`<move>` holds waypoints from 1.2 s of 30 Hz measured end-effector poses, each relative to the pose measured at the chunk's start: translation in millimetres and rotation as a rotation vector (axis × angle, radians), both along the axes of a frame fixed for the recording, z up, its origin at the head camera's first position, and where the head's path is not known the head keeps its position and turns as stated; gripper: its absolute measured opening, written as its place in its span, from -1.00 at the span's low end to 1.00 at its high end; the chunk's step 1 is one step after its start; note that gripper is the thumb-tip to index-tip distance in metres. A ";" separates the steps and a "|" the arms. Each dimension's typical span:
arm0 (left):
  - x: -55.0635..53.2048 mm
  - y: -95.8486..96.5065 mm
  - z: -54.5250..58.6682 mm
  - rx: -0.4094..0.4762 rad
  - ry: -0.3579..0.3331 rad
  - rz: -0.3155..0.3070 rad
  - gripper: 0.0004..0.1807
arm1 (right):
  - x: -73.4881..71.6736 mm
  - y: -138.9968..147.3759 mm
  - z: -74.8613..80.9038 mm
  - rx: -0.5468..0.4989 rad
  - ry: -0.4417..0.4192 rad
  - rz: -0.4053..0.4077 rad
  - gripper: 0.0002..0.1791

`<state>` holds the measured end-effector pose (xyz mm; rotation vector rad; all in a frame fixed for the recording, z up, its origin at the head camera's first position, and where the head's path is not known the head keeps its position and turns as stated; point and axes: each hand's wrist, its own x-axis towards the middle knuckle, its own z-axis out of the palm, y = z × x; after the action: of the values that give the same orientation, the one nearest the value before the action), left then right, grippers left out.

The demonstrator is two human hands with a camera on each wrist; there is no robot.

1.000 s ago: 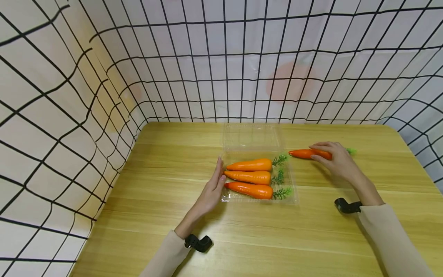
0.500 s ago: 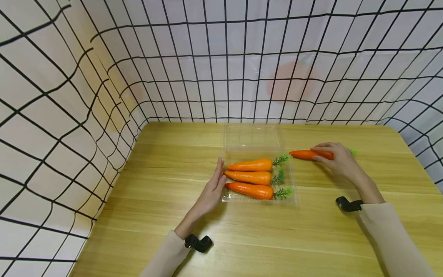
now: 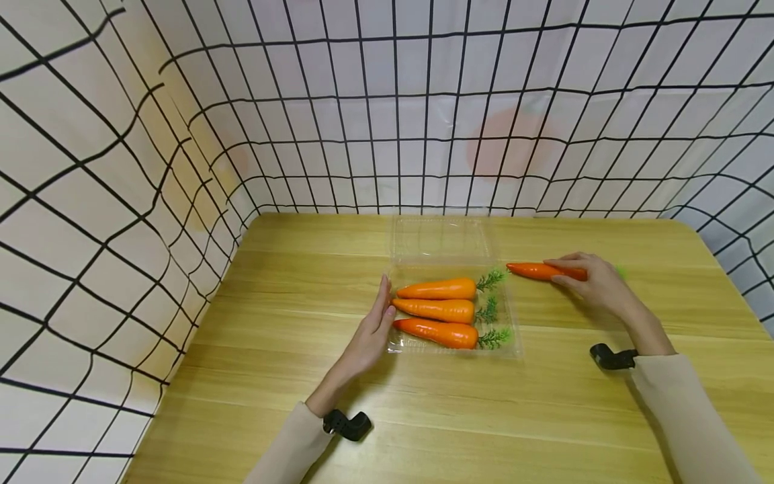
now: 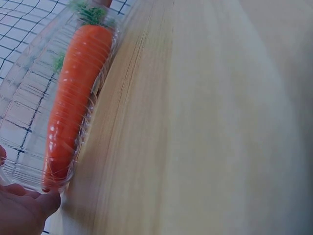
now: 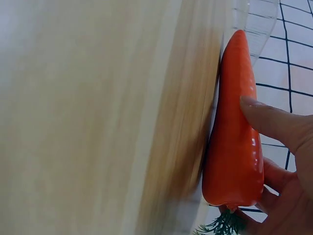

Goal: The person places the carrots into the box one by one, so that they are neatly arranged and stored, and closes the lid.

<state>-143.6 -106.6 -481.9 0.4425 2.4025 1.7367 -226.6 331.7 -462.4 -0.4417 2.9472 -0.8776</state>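
Three orange carrots with green tops lie side by side in a clear plastic clamshell box (image 3: 515, 339): a back carrot (image 3: 438, 290), a middle carrot (image 3: 435, 310) and a front carrot (image 3: 438, 333). Its lid (image 3: 440, 239) is folded back behind them. My left hand (image 3: 365, 341) rests against the box's left side, fingers straight, by the carrot tips; the thumb (image 4: 48, 201) is at the box corner in the left wrist view. To the right of the box, my right hand (image 3: 600, 286) holds a redder carrot (image 3: 532, 270) between thumb and fingers, its tip pointing left. The hand covers its thick end.
The wooden table (image 3: 290, 282) carries the box and the carrots. White sheeting with a black grid (image 3: 411, 121) rises behind the table and on both sides. A black wrist camera (image 3: 347, 425) sits on the left wrist, another camera (image 3: 613, 357) on the right.
My right hand has shifted slightly right and toward me with the carrot in it. My left hand and the box have stayed in place.
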 end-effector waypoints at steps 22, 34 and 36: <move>-0.3 0.7 -0.1 -0.021 -0.013 0.015 -0.32 | 4.7 8.1 -0.5 -0.005 0.060 0.059 -0.57; 0.6 0.7 1.6 -0.029 -0.012 0.014 -0.32 | 13.2 8.0 6.9 -0.048 0.071 0.016 -0.56; 0.4 0.6 1.5 -0.030 -0.010 0.015 -0.32 | 12.8 6.9 9.4 -0.051 0.106 0.028 -0.57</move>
<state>-143.2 -106.0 -480.4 0.4129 2.4274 1.7027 -213.7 338.6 -453.0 -0.5472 3.0109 -0.9567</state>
